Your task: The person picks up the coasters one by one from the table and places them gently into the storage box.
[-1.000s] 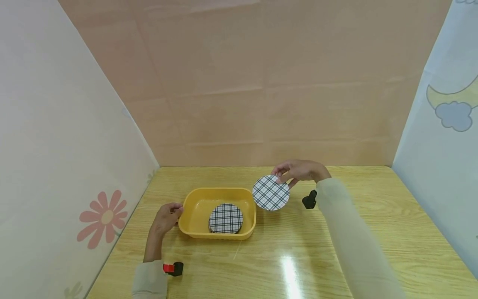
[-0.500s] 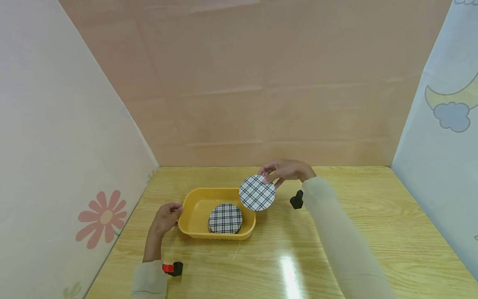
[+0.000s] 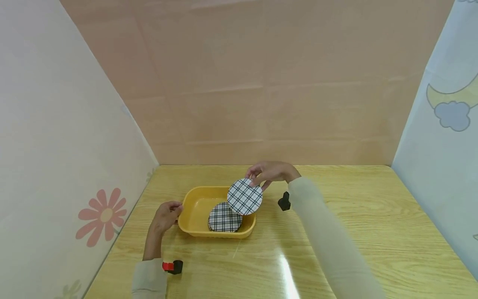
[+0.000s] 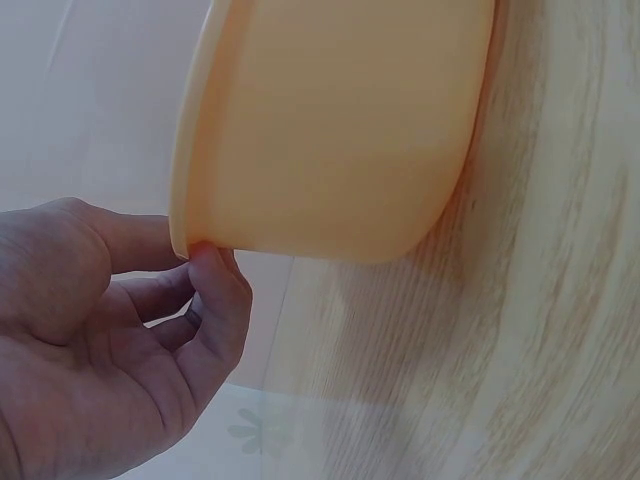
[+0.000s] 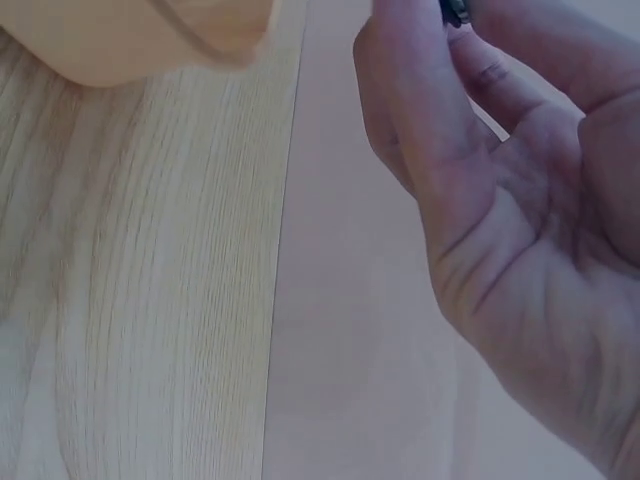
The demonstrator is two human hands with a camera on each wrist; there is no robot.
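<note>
The upper plaid disc (image 3: 244, 197), pinched by the right hand (image 3: 269, 172), is best lowered flat toward seven o'clock onto the lower disc (image 3: 223, 219), the yellow tray (image 3: 194, 224) steadied by the left hand (image 3: 164, 216) gripping its rim.

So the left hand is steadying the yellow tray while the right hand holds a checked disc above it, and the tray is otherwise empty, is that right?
Not quite: the yellow tray is not empty. The head view shows another checked disc already lying in it. The left hand does hold its rim, and the right hand holds a checked disc above it.
</note>
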